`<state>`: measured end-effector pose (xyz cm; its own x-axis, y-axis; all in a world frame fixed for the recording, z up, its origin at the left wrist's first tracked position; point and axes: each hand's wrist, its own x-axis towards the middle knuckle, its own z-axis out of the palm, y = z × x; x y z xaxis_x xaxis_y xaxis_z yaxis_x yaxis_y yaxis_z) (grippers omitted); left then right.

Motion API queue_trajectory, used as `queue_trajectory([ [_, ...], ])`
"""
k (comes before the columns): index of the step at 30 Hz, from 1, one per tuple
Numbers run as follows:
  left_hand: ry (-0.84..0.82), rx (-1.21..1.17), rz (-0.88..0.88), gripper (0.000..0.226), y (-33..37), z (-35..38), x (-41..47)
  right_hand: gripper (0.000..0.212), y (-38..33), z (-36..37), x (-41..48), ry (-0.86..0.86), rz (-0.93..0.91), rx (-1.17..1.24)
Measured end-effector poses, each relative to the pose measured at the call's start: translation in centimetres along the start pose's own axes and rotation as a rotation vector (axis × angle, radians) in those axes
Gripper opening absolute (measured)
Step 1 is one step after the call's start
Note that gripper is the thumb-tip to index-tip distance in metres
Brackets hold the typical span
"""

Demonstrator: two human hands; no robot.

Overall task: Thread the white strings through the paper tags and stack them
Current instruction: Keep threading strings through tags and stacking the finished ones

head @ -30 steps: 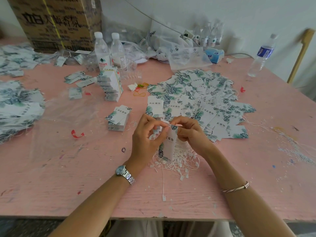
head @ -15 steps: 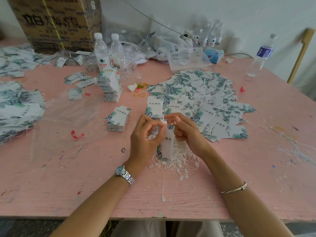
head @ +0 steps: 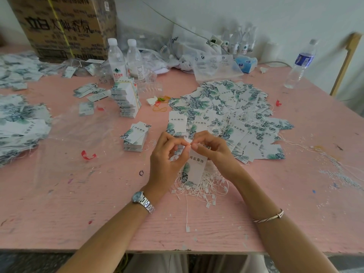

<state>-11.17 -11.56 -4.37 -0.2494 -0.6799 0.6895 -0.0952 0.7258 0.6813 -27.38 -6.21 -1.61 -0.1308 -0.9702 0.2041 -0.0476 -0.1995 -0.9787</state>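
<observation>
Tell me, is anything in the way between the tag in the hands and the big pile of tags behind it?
Nothing visible is. The left hand and right hand pinch the paper tag by its top, above the loose white strings, and the pile of tags lies just beyond the fingers.

Held tag (head: pixel 195 168): white card with green leaf print at lower left and dark characters near the top. It hangs upright, its top edge pinched between left hand (head: pixel 165 156) and right hand (head: pixel 214 148).

White strings (head: pixel 204 186): tangled heap on the tabletop (head: pixel 98 213) directly beneath it (small end tabs visible).

Loose tags (head: pixel 236 107): overlapping spread just beyond.

Short stack (head: pixel 136 138): left of the hands, top card skewed.

Taller stack (head: pixel 127 101): farther back.
</observation>
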Motion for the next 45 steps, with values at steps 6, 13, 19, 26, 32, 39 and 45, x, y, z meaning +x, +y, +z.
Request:
queue_trajectory([
  [6,0.073,0.140,0.111,0.022,0.0,-0.3,0.1,0.003,0.2,-0.1,0.0,0.011,0.010,0.022],
  [13,0.293,0.789,-0.066,0.027,-2.3,-3.9,2.0,0.011,-0.1,0.0,-0.1,0.025,0.046,0.066],
  [19,0.010,1.040,-0.412,0.062,-3.4,-4.9,1.7,0.016,-0.3,0.2,-0.2,0.044,0.057,0.057],
  [26,-0.054,1.093,-0.444,0.038,-2.8,-4.9,1.9,0.013,-0.3,-0.1,-0.2,0.118,0.078,0.084],
  [32,-0.019,1.076,-0.406,0.048,-2.3,-4.9,1.9,0.012,-0.3,-0.2,-0.1,0.124,0.079,0.098],
  [39,-0.010,1.118,-0.430,0.036,-2.4,-5.0,2.1,0.014,-0.2,-0.2,0.0,0.110,0.080,0.089],
  [45,-0.041,1.149,-0.378,0.019,-2.4,-5.3,2.3,0.013,0.1,-0.2,0.1,0.099,0.078,0.097],
])
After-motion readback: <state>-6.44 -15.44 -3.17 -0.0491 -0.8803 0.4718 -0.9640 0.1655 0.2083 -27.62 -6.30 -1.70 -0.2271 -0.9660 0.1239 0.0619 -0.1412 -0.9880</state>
